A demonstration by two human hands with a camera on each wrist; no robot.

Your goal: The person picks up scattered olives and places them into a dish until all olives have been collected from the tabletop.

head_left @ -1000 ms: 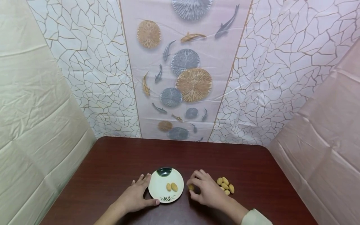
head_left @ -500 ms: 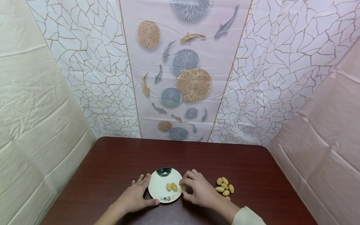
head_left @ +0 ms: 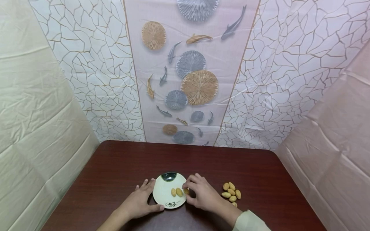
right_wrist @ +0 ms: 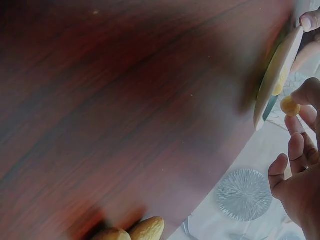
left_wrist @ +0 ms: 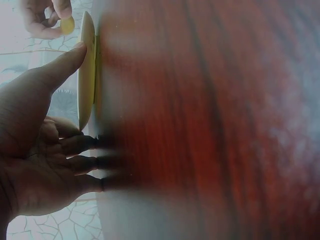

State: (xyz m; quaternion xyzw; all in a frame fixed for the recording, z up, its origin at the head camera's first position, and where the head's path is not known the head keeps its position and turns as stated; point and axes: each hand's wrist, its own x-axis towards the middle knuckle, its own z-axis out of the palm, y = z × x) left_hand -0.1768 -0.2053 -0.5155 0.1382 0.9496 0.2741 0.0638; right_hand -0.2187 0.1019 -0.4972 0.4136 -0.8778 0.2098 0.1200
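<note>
A white saucer [head_left: 163,194] with a dark green patch and a small flower print sits on the table, bearing two yellow-brown oval nut-like pieces [head_left: 179,192]. At its left edge, my left hand [head_left: 138,199] has its fingers spread and straight; the thumb touches the rim. My right hand [head_left: 203,193] pinches another yellow oval nut-like piece [right_wrist: 290,106] between thumb and fingers. In the head view this hand is over the saucer's right edge. The left wrist view shows the held piece [left_wrist: 67,25] above the rim, apart from the saucer.
Several similar oval pieces [head_left: 231,191] lie loosely grouped on the dark red-brown wooden table [head_left: 130,160], right of my right hand. A patterned cloth [head_left: 185,122] hangs behind the table's far edge, with plain cloth at both sides.
My right hand has moved left with the pinched oval piece, from beside the saucer to over its right edge. More of the loose group shows now. My left hand has stayed put.
</note>
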